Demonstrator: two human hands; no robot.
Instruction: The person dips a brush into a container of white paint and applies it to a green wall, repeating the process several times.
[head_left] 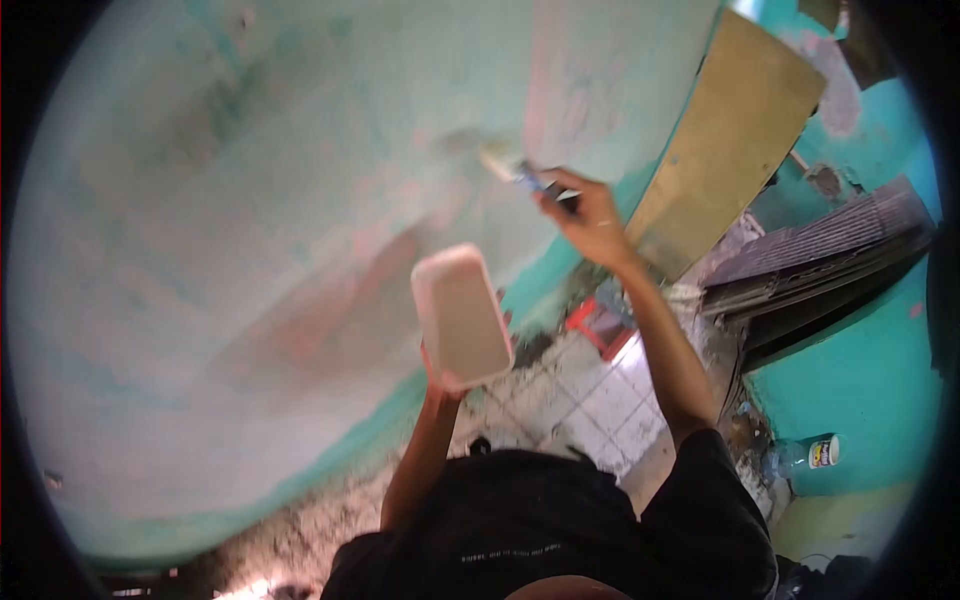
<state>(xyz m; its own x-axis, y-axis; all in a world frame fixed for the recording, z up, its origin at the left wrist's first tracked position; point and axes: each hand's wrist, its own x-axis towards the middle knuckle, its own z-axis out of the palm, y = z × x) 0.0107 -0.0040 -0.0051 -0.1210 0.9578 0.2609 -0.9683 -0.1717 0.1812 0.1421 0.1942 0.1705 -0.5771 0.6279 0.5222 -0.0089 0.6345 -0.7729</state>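
Note:
In my right hand [592, 222] is a paintbrush [527, 176], its dark handle gripped by the fingers and its pale bristles right at the wall. A whitish, patchy coat over turquoise and pink covers that wall [330, 190]. My left hand [448, 383] holds a white rectangular tub [464, 318] from beneath and behind, with fingertips showing at its right edge. The tub is tilted toward me and shows a smooth pale inside. It hangs in front of the wall, below and left of the brush.
A yellowish board [730, 140] leans at the right. Corrugated dark sheets [820, 250] are stacked beside it. A red object [600, 330] stands on the dirty tiled floor [590, 385]. A plastic bottle [785, 460] and a labelled white container [824, 452] lie at lower right.

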